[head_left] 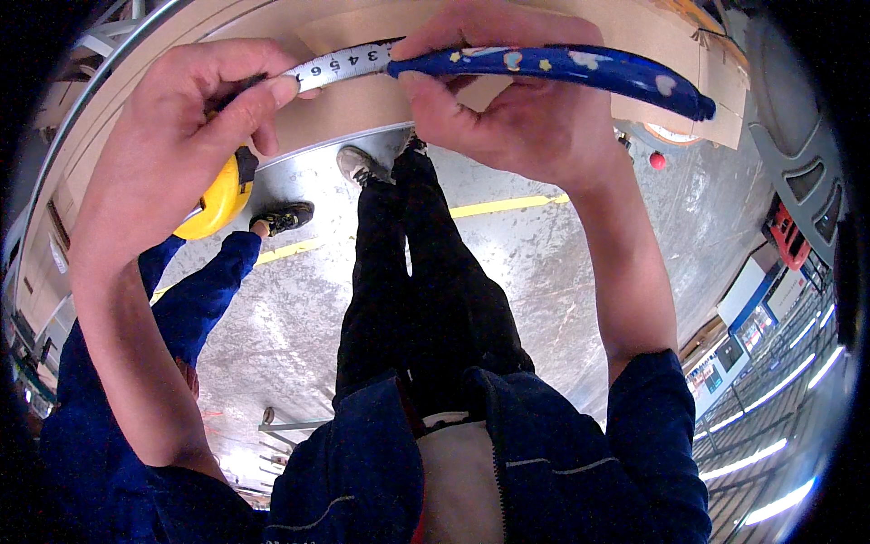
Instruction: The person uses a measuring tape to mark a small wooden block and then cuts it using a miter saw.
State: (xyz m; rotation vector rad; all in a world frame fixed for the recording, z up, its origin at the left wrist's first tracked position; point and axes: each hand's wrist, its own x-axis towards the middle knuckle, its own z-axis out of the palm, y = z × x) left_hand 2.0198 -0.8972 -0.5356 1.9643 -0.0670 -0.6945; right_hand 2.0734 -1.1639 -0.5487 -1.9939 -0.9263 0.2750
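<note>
A white tape measure blade (pixel 340 69) with black markings stretches between my hands over brown cardboard (pixel 349 111). My left hand (pixel 168 150) pinches the blade between thumb and fingers. In my right hand (pixel 544 127) is a blue pen (pixel 580 72) decorated with stars and hearts. The pen lies almost level, its tip pointing left and meeting the right-hand part of the blade. Whether the tip touches the cardboard cannot be made out. Partly hidden behind my left hand is a rounded yellow thing (pixel 222 201) with a black part; its kind is unclear.
The cardboard's near edge curves above my feet. At the left stands another person in blue trousers (pixel 213 286) and a dark shoe (pixel 283 218). A yellow line (pixel 498 208) crosses the grey floor (pixel 562 290). A small red ball-shaped thing (pixel 657 160) shows at the right, near a grey slotted frame (pixel 802 181).
</note>
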